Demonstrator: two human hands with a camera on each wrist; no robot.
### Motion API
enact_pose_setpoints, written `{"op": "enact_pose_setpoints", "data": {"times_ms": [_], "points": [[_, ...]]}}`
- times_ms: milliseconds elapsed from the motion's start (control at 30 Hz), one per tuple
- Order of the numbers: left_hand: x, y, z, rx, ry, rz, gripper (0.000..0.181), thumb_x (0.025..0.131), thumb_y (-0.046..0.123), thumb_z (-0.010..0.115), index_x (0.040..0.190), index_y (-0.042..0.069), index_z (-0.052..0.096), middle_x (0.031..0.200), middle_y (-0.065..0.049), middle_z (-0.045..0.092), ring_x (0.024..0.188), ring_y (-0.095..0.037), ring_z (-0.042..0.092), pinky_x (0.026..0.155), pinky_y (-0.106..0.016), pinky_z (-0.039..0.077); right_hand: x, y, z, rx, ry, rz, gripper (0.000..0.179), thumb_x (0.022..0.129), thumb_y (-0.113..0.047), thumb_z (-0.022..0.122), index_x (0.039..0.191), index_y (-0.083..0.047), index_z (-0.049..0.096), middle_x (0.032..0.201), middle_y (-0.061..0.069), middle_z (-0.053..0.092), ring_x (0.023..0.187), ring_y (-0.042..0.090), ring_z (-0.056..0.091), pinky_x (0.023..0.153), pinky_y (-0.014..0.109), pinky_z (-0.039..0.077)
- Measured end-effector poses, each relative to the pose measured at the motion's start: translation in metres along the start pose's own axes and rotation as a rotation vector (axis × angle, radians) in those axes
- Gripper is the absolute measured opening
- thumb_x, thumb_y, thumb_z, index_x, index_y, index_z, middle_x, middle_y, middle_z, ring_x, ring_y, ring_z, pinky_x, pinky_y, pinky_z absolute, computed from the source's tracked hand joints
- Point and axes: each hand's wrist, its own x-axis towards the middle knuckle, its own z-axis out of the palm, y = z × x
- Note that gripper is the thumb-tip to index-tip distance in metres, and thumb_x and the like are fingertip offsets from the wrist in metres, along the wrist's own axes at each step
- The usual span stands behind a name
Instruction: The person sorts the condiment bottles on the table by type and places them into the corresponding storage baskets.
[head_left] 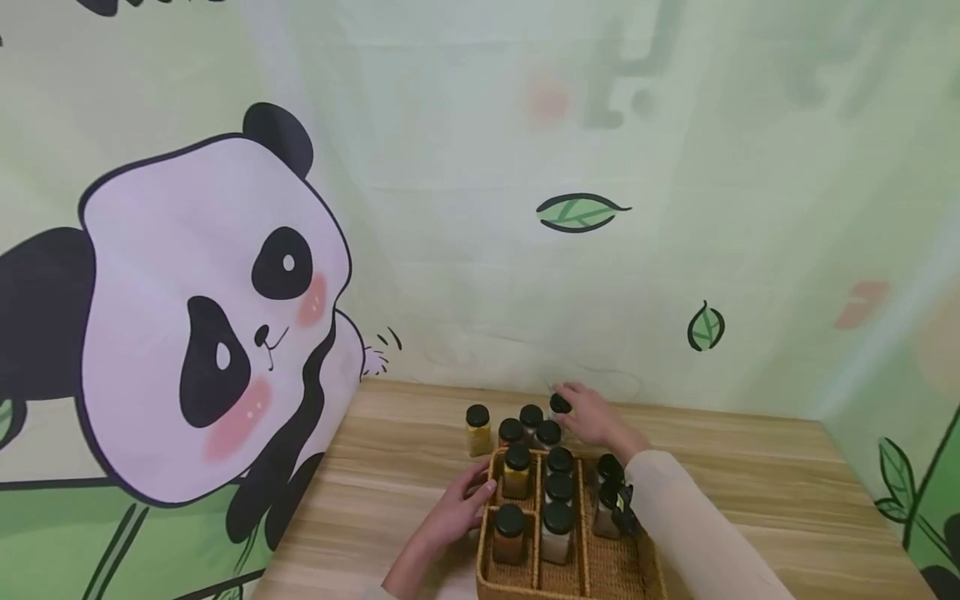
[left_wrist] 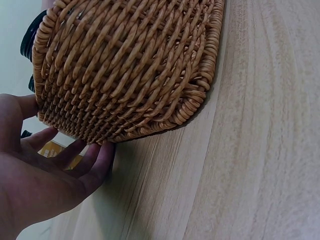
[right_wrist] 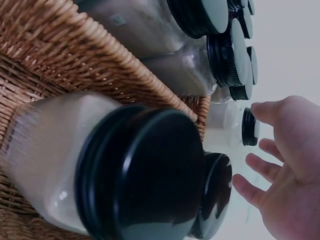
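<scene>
Just beyond the wicker basket (left_wrist: 130,70), reaching with right hand (head_left: 597,422) to a black-lidded jar (right_wrist: 234,124), with thumb and forefinger to either side of the lid; whether pinching or merely near, hard to tell. At the basket's left side, touching with spread fingers of left hand (head_left: 454,507). Near a yellow-filled jar (head_left: 478,436) on the wooden table (head_left: 375,475), with more jars (head_left: 557,537) upright in the basket's compartments.
</scene>
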Motion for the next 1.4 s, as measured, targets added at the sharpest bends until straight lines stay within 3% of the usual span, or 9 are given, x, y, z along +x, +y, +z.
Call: {"op": "enact_pose_setpoints", "data": {"times_ms": [167, 333, 567, 733, 933, 1033, 1167, 1400], "points": [[0.002, -0.002, 0.001, -0.005, -0.004, 0.0, 0.062, 0.113, 0.033, 0.055, 0.164, 0.005, 0.034, 0.16, -0.032, 0.037, 0.144, -0.05, 0.043, 0.098, -0.054, 0.058, -0.002, 0.004, 0.005, -0.009, -0.02, 0.007, 0.052, 0.111, -0.021, 0.058, 0.156, 0.003, 0.047, 0.153, 0.034, 0.047, 0.138, 0.054, 0.047, 0.113, 0.066, 0.041], [0.001, -0.003, 0.0, -0.012, -0.002, 0.007, 0.062, 0.113, 0.031, 0.054, 0.164, 0.004, 0.033, 0.16, -0.033, 0.036, 0.144, -0.051, 0.043, 0.097, -0.053, 0.059, -0.003, 0.007, 0.008, 0.001, 0.014, 0.031, 0.048, 0.107, -0.019, 0.064, 0.149, 0.0, 0.055, 0.145, 0.032, 0.054, 0.132, 0.053, 0.053, 0.107, 0.066, 0.046], [0.0, -0.002, 0.0, -0.014, -0.002, 0.007, 0.062, 0.113, 0.031, 0.053, 0.165, 0.004, 0.033, 0.161, -0.034, 0.035, 0.145, -0.051, 0.042, 0.098, -0.053, 0.059, -0.004, 0.014, 0.014, -0.033, 0.076, 0.044, 0.038, 0.094, -0.006, 0.078, 0.128, -0.007, 0.063, 0.114, 0.019, 0.063, 0.104, 0.042, 0.065, 0.09, 0.057, 0.056], [-0.001, -0.001, 0.0, -0.006, 0.012, -0.002, 0.061, 0.113, 0.032, 0.053, 0.165, 0.006, 0.034, 0.162, -0.032, 0.035, 0.145, -0.051, 0.042, 0.1, -0.054, 0.057, -0.009, 0.017, 0.015, 0.011, 0.09, 0.043, 0.04, 0.092, -0.006, 0.081, 0.127, 0.001, 0.063, 0.12, 0.023, 0.066, 0.111, 0.042, 0.065, 0.095, 0.058, 0.054], [0.0, -0.003, 0.001, 0.0, 0.012, 0.003, 0.061, 0.113, 0.033, 0.054, 0.165, 0.007, 0.035, 0.162, -0.031, 0.036, 0.145, -0.05, 0.042, 0.101, -0.056, 0.056, -0.017, 0.023, 0.015, 0.082, 0.134, 0.054, 0.033, 0.09, -0.009, 0.084, 0.117, 0.005, 0.069, 0.108, 0.018, 0.071, 0.101, 0.037, 0.067, 0.089, 0.055, 0.056], [0.0, -0.002, 0.001, 0.005, 0.012, 0.004, 0.062, 0.113, 0.035, 0.055, 0.165, 0.008, 0.034, 0.162, -0.031, 0.036, 0.145, -0.05, 0.042, 0.101, -0.056, 0.056, -0.022, 0.028, 0.014, 0.105, 0.162, 0.064, 0.035, 0.091, -0.012, 0.083, 0.119, 0.005, 0.069, 0.11, 0.018, 0.072, 0.102, 0.037, 0.068, 0.09, 0.055, 0.056], [0.002, -0.001, 0.001, 0.012, 0.009, 0.011, 0.063, 0.113, 0.036, 0.054, 0.165, 0.008, 0.033, 0.163, -0.031, 0.035, 0.145, -0.05, 0.043, 0.101, -0.055, 0.057, -0.03, 0.033, 0.006, 0.173, 0.193, 0.084, 0.036, 0.094, -0.013, 0.081, 0.123, 0.004, 0.069, 0.113, 0.017, 0.073, 0.105, 0.035, 0.069, 0.092, 0.057, 0.056], [0.0, 0.0, 0.002, 0.019, 0.008, 0.005, 0.062, 0.113, 0.033, 0.053, 0.165, 0.006, 0.033, 0.163, -0.031, 0.035, 0.146, -0.051, 0.04, 0.102, -0.055, 0.056, -0.055, 0.037, -0.027, 0.267, 0.225, 0.064, 0.032, 0.096, -0.014, 0.081, 0.122, 0.001, 0.069, 0.107, 0.012, 0.074, 0.099, 0.03, 0.07, 0.089, 0.054, 0.058]]}}
